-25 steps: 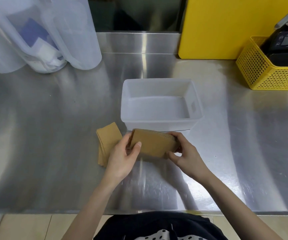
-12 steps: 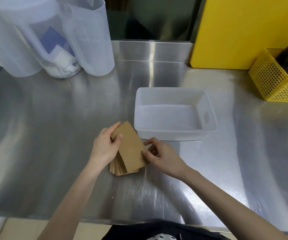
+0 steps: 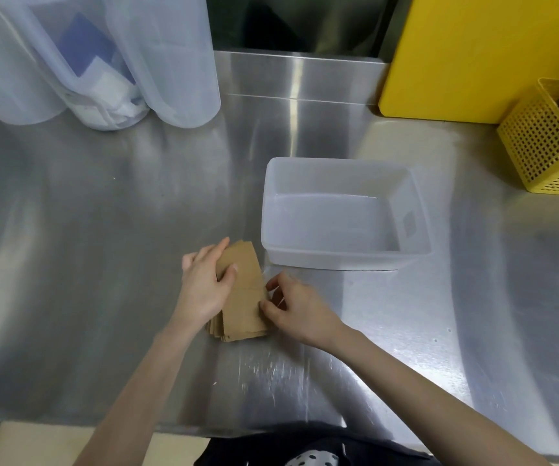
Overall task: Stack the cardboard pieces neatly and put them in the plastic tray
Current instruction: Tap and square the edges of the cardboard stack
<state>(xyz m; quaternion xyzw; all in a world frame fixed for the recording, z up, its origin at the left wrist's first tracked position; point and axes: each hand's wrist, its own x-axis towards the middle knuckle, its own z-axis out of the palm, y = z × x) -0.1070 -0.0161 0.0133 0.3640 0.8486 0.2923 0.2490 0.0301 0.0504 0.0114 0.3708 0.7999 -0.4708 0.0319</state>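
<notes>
While both hands (image 3: 204, 284) steady them, brown cardboard pieces (image 3: 242, 297), unevenly stacked, edges fanned.

The table (image 3: 103, 250) is brushed stainless steel, glossy and reflective, with fine scratches near its front edge. The cardboard pieces (image 3: 242, 297) are matt brown paperboard, smooth-faced. The plastic tray (image 3: 419, 210) is translucent white plastic with a frosted, softly shiny finish. Far left, the jugs (image 3: 170, 62) are cloudy translucent plastic. Far right, the basket (image 3: 540, 149) is perforated yellow plastic.
</notes>
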